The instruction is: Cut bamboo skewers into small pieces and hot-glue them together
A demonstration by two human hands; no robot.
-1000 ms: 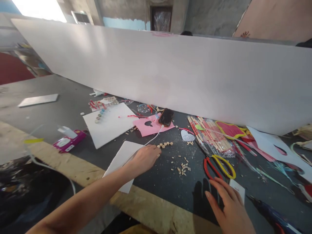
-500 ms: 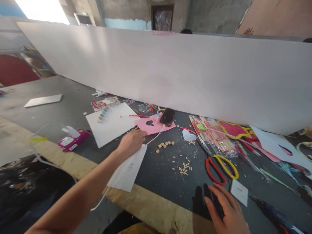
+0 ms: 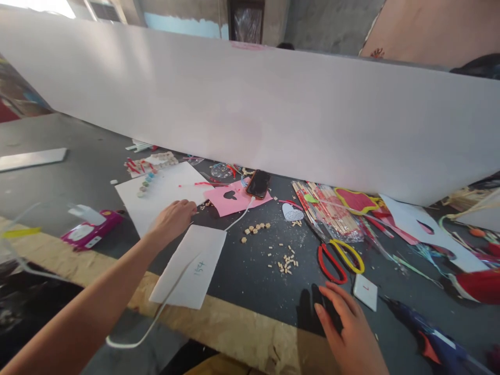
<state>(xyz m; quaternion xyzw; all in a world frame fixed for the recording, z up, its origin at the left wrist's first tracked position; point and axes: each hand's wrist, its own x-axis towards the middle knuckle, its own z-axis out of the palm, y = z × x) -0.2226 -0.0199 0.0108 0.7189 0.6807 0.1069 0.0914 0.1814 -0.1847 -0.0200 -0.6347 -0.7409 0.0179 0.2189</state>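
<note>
My left hand (image 3: 174,221) hovers at or rests on the lower right edge of a white board (image 3: 156,190), just above a white paper slip (image 3: 195,265) with handwritten digits. Its fingers are bent and pressed together; their tips and anything in them are hidden. My right hand (image 3: 349,325) is at the table's front edge, thumb and fingers apart, holding nothing. Before it lie a small white tile (image 3: 365,292) and red-and-yellow-handled scissors (image 3: 332,263). Small wooden pegs (image 3: 287,264) and flower-shaped wooden pieces (image 3: 255,229) are scattered between my hands.
A phone (image 3: 258,184) on a white cable lies over pink paper (image 3: 222,200). Bagged wooden sticks (image 3: 332,208) and a heart cutout (image 3: 292,212) lie to its right. A blue glue gun (image 3: 424,325) is front right, a purple box (image 3: 91,229) left. A white panel (image 3: 250,109) stands behind.
My left hand has moved left, away from the pink paper, uncovering more of the paper slip. My right hand stays near the tile. The view has shifted right.
</note>
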